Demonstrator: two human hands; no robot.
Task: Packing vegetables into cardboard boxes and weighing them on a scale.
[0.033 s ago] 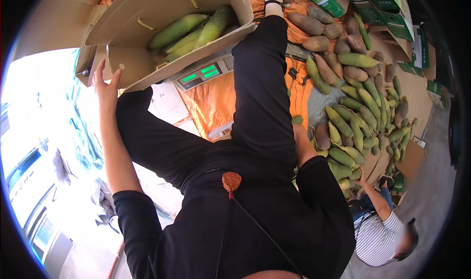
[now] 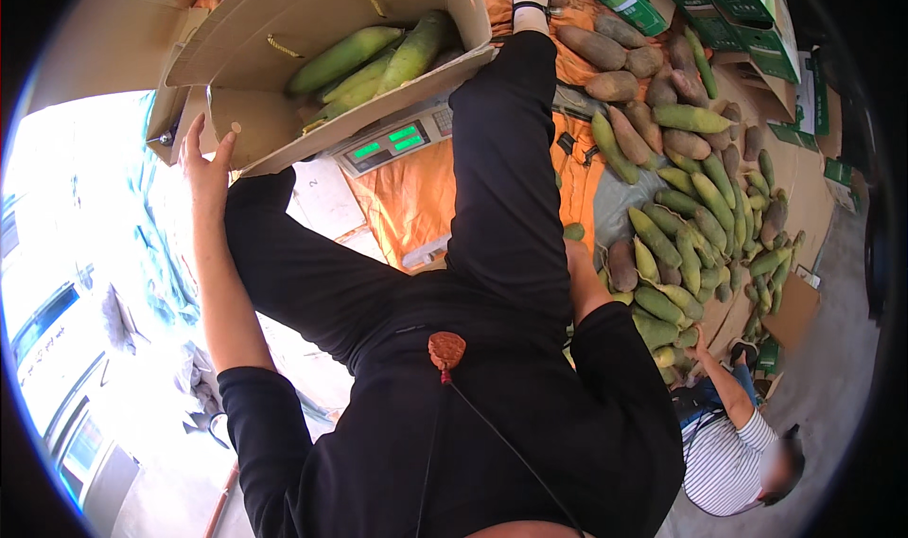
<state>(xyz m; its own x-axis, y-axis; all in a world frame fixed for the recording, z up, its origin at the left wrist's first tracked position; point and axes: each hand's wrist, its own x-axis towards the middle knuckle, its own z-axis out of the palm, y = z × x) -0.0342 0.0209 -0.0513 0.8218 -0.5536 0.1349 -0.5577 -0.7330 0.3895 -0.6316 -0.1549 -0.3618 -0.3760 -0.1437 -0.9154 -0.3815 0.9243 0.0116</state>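
Observation:
My left hand (image 2: 202,162) rests at the near left corner of an open cardboard carton (image 2: 340,133), its fingers spread and the thumb against the carton's edge. Several long green radishes (image 2: 413,53) lie inside, by the far wall with its yellow rope handles (image 2: 369,0). The carton sits on a scale with a lit green display (image 2: 388,145). On the other side, my right hand (image 2: 576,252) is low beside my right leg, mostly hidden behind it, so its fingers do not show. A rounded green piece (image 2: 573,230), perhaps a radish end, shows just beyond it.
A large heap of green radishes (image 2: 705,218) and reddish-brown roots (image 2: 613,86) spreads over the right side. Green printed cartons (image 2: 752,41) stand behind it. A co-worker in a striped shirt (image 2: 724,467) reaches into the heap. An orange sheet (image 2: 407,202) lies between my legs.

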